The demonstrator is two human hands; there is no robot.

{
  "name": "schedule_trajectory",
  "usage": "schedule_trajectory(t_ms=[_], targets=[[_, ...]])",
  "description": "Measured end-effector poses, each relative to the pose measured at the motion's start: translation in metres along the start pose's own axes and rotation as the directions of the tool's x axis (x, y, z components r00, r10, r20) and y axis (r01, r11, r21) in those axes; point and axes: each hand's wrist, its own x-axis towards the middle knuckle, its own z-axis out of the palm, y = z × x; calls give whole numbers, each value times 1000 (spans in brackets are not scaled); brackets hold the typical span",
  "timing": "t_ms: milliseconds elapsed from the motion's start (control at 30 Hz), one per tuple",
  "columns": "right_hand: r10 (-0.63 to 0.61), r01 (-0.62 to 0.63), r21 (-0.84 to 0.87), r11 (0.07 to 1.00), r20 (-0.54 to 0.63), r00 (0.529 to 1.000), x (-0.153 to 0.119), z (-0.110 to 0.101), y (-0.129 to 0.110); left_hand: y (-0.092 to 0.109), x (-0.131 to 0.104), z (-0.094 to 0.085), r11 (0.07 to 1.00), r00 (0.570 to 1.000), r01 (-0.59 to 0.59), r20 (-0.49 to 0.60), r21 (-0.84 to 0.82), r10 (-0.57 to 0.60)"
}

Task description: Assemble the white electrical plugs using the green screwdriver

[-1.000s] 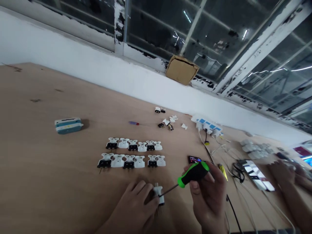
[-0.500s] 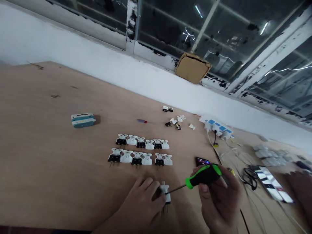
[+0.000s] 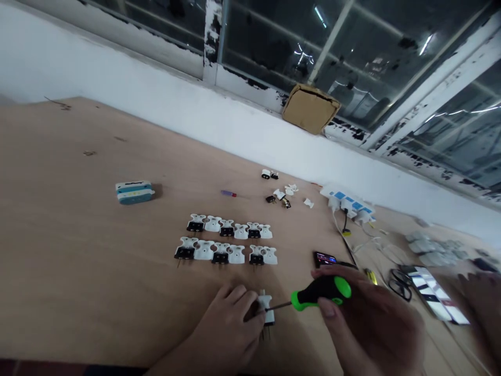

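Observation:
My left hand [image 3: 230, 326] is closed on a small white plug [image 3: 268, 309] with a black base, pressing it to the table; metal pins stick out at its lower end. My right hand [image 3: 364, 324] grips a black and green screwdriver [image 3: 319, 292] by the handle, thumb below it. The shaft points left and its tip meets the plug's white face by my left fingertips. Beyond my hands lie two rows of opened plugs, a nearer row [image 3: 203, 250] and a farther row [image 3: 212, 224], white shells alternating with black-based halves.
Loose plug parts [image 3: 287, 193] and a small purple screwdriver [image 3: 228, 193] lie farther back. A blue-white case [image 3: 135, 193] sits at left. On the right are a power strip [image 3: 346, 201] with cables, a lit phone [image 3: 324, 259], eyeglasses [image 3: 400, 284], a large phone [image 3: 436, 295] and another person's hand [image 3: 479, 295].
My right hand has shifted right and changed its hold on the screwdriver handle, which has moved slightly left and points more toward the camera. My left hand and the plug stay nearly in place.

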Motion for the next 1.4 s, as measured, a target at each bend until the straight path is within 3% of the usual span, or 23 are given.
schedule_trajectory(t_ms=[133,300,467,600,700,833,933,1100,1233,1333,1400], targets=[[-103,121,-207,971,96,990,2,-9,-1,0,0,1,1000,1000,2,-28,-4,-2],[-15,69,-216,974,244,970,-1,-22,0,-2,0,3,999,998,-2,-55,-35,0],[10,-15,37,999,117,993,0,-11,0,-3,1,1,999,998,10,-61,-40,-12],[-77,82,-71,994,74,994,2,-7,-4,-2,1,0,999,999,11,-39,-36,-13],[-48,59,-124,990,92,995,-1,-6,-9,-2,1,0,999,1000,18,-21,-30,-19],[10,-5,-67,998,78,997,-3,-4,-12,-2,0,0,998,999,25,-38,-52,-27],[-36,38,-8,999,155,987,3,-4,-10,-2,0,1,998,998,8,-67,-62,-12],[-109,125,-108,986,143,984,7,-9,-9,-2,1,-1,998,999,18,-34,-63,-20],[2,12,-135,991,102,995,-3,-10,-11,-1,1,-2,999,999,29,-17,-44,-29],[71,-68,-39,997,82,994,-7,-9,-11,-1,1,-1,998,999,30,-42,-62,-32],[50,-53,30,998,111,993,-5,-8,-9,-2,2,-1,996,997,35,-63,-77,-40]])
